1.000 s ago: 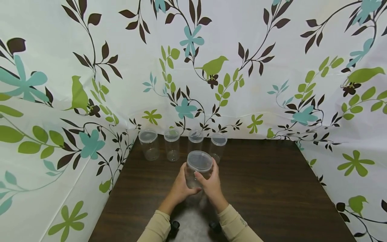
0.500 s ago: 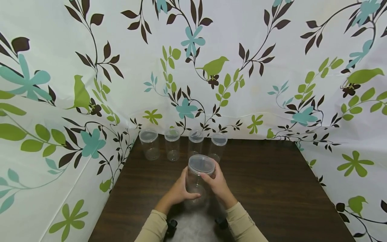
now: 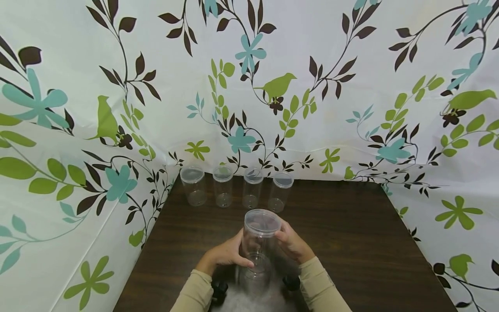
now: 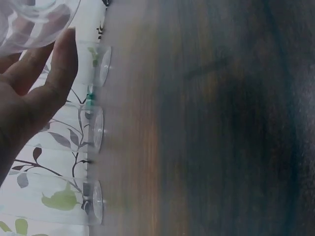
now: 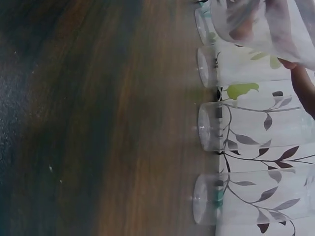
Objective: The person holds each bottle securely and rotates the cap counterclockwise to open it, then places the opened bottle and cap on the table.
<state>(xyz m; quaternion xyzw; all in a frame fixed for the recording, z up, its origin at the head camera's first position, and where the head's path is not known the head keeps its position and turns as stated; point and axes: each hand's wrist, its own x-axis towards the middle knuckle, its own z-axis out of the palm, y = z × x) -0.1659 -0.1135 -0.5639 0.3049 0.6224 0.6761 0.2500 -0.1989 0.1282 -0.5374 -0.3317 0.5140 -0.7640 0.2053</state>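
Note:
Both hands hold a clear jar [image 3: 255, 247] with a translucent lid [image 3: 262, 222] in front of the body. My left hand [image 3: 226, 253] grips the jar's left side low down, its thumb across the front. On the right side, just below the lid, my right hand [image 3: 294, 245] holds the jar; its far fingers are hidden. The left wrist view has the jar's bottom [image 4: 42, 24] at the top left with fingers [image 4: 64, 59] against it. In the right wrist view the jar [image 5: 270, 29] covers most of the right hand.
Several similar lidded clear jars [image 3: 193, 186] stand in a row at the back left of the dark wooden table [image 3: 343, 242]. Behind them hangs a white leaf-and-bird patterned curtain [image 3: 331, 130], which also lines both sides. Black wrist devices [image 3: 219, 292] sit beneath the sleeves.
The jar has moved down in the head view, nearer the body, and more of its side shows. My right thumb has slid from its front to its right side. The row stays put.

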